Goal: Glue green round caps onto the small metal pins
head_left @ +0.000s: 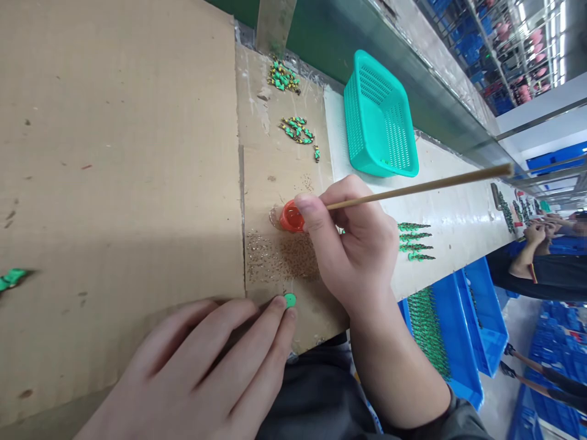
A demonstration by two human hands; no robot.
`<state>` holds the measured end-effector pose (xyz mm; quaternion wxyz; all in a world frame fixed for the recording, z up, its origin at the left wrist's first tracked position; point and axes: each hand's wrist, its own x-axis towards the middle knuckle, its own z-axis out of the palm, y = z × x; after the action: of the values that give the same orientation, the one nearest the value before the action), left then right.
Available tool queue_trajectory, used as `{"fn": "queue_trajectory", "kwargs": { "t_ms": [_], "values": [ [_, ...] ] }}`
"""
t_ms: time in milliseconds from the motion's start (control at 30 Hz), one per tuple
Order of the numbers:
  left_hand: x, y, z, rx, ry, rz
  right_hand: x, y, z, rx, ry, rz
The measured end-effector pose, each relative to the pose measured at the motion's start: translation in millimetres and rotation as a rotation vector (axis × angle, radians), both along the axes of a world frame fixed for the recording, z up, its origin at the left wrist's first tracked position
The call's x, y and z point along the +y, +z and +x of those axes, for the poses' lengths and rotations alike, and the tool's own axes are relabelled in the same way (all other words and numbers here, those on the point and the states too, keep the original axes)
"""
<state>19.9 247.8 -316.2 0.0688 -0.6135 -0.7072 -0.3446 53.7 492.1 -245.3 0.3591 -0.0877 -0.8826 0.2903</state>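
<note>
My right hand [355,244] pinches a thin wooden stick [426,185], which slants up to the right. Its lower end is hidden by my fingers, beside a small red cup [291,216] on the cardboard. Near the bottom centre, my left hand [220,360] lies low over the cardboard, its fingertips together at a small round green piece [290,300]. Brown specks [293,255] are scattered between the cup and the green piece. Small green, yellow and black pieces [298,130] lie beyond the cup, with a pile of similar ones [283,77] farther back.
A turquoise basket [352,122] stands at the back right. Rows of green pieces [415,241] lie right of my hand. Blue bins [458,330] sit below the table edge. Another green piece [13,278] is at far left. A person's hands [541,229] show at far right.
</note>
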Motion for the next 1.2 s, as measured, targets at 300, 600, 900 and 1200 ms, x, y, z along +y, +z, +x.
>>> {"fn": "queue_trajectory", "kwargs": {
  "t_ms": [300, 600, 900, 1200],
  "values": [
    [-3.5, -0.8, 1.1, -0.011, 0.005, -0.019, -11.4, -3.4, 37.0, 0.007, -0.098, -0.084],
    [-3.1, -0.1, 1.5, -0.012, 0.014, -0.045, -11.0, -11.4, 33.4, -0.078, -0.035, -0.139],
    [-4.3, 11.4, 0.0, -0.027, 0.02, -0.062, -31.4, -9.7, 64.5, 0.044, 0.04, -0.112],
    [-6.7, 15.5, 0.2, -0.1, -0.032, -0.133, -42.9, -19.1, 76.7, 0.087, 0.17, -0.112]
  ]
}}
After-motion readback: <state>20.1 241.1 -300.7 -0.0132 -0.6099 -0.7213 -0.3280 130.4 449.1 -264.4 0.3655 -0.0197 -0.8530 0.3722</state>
